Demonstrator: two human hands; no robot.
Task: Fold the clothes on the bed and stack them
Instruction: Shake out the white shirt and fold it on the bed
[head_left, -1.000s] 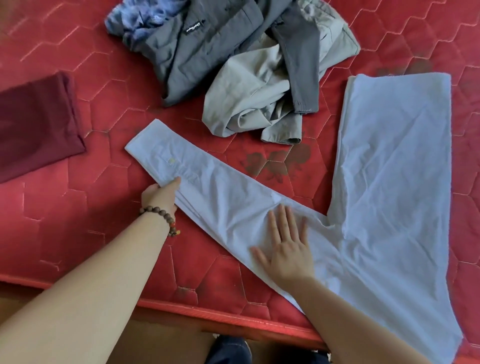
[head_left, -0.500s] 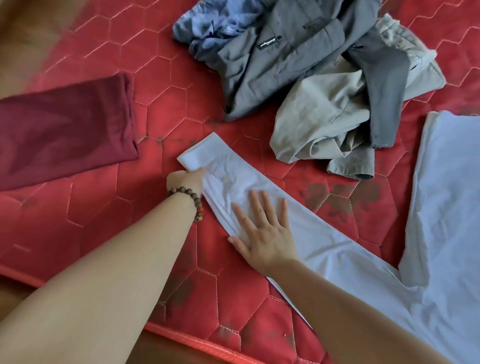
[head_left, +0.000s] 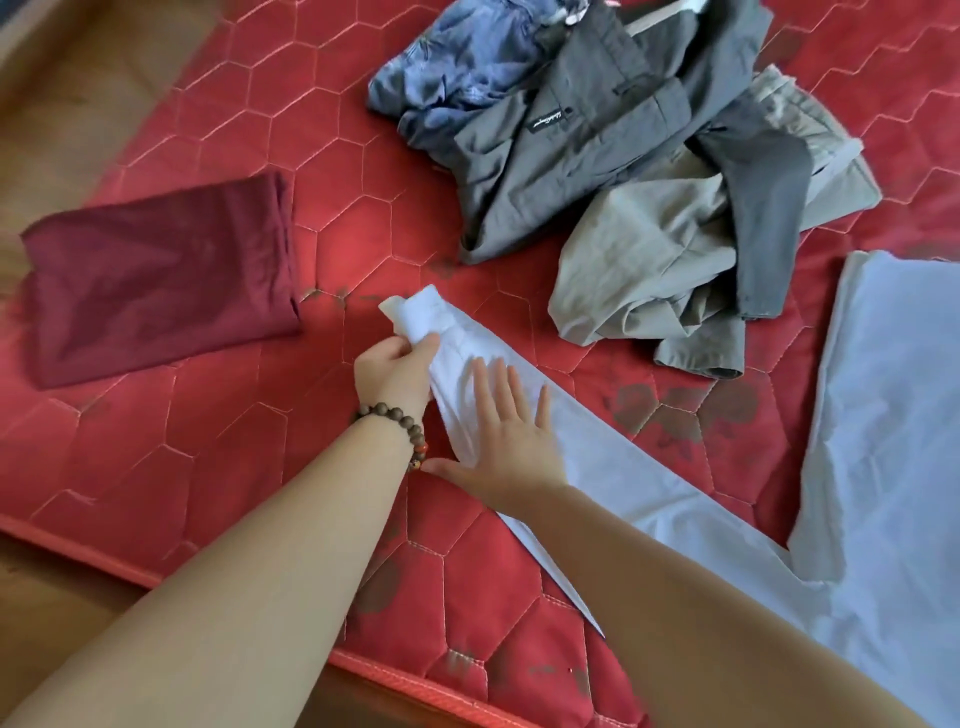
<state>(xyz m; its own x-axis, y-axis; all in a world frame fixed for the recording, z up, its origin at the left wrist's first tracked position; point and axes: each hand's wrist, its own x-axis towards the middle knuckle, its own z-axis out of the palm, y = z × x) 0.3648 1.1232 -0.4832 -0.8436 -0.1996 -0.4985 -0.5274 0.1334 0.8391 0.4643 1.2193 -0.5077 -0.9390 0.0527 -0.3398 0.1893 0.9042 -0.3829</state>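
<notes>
A pale blue shirt (head_left: 883, 415) lies spread on the red mattress (head_left: 208, 467), its long sleeve stretched toward the left. My left hand (head_left: 392, 371), with a bead bracelet on the wrist, grips the sleeve's cuff end (head_left: 423, 312) and lifts it off the mattress. My right hand (head_left: 506, 431) lies flat, fingers spread, on the sleeve just right of the left hand. A folded maroon garment (head_left: 161, 275) rests at the left. A heap of unfolded clothes sits at the back: dark grey trousers (head_left: 571, 156), a beige garment (head_left: 649, 270) and a blue patterned one (head_left: 457, 73).
The mattress's front edge (head_left: 415, 680) runs along the bottom, with a wooden frame (head_left: 52, 597) below and at the far left. Dark stains (head_left: 675, 410) mark the mattress between the sleeve and the heap.
The view has shifted left along the sleeve. My left hand went from resting at the sleeve's edge to gripping the cuff and raising it; my right hand slid up the sleeve toward the cuff.
</notes>
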